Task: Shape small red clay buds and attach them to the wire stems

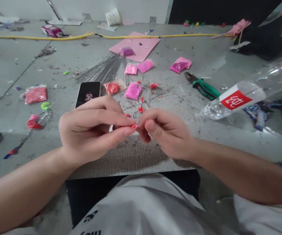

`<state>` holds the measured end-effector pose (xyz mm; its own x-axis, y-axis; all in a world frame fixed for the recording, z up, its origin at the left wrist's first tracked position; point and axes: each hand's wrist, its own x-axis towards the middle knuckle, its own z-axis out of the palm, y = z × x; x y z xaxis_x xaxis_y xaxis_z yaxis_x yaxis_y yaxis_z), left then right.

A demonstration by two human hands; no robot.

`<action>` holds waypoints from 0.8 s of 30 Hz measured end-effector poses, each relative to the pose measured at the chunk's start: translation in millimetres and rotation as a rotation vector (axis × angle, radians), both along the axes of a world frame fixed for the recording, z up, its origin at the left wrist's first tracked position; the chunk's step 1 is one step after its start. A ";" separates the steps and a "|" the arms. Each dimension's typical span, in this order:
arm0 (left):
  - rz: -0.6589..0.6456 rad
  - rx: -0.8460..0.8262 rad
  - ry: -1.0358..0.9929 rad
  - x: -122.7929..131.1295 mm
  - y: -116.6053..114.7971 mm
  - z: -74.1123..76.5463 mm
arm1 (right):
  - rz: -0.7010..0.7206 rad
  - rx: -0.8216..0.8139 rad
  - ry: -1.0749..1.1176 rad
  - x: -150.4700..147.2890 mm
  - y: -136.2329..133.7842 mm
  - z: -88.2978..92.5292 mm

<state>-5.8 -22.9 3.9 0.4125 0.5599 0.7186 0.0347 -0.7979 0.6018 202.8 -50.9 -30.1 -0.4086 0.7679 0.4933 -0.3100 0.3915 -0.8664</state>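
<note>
My left hand and my right hand meet fingertip to fingertip above the front of a grey board. Both pinch a tiny red bead piece between thumb and fingers. Just behind the hands lie thin wires with small red bead clusters. A bag of red beads and a bag of pink beads lie further back on the board.
A dark phone lies left of the bags. Green-handled pliers and a clear plastic bottle lie to the right. A bundle of wires, more pink bags, a pink sheet and a yellow cable lie behind.
</note>
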 end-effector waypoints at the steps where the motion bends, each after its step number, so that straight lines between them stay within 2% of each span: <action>1: -0.008 -0.005 0.010 0.1 -0.8 0.0 | 0.009 0.034 0.003 -0.3 0.2 0.0; 4: -0.033 0.039 0.056 -0.9 -1.1 0.7 | 0.020 0.110 0.014 -0.2 1.0 2.1; 12: -0.003 0.259 0.135 -3.8 1.0 4.1 | -0.029 0.241 -0.046 1.4 0.3 6.5; 17: 0.030 0.188 0.123 -0.7 -3.5 3.6 | -0.090 0.316 -0.105 2.7 -0.2 7.8; 24: 0.013 0.107 0.090 3.2 -9.1 2.5 | -0.151 0.367 -0.200 7.5 -4.0 13.0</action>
<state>-2.6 -32.0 6.4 0.4707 0.4877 0.7352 0.0955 -0.8566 0.5070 210.3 -54.9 -17.2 -0.4207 0.6149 0.6670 -0.0661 0.7124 -0.6986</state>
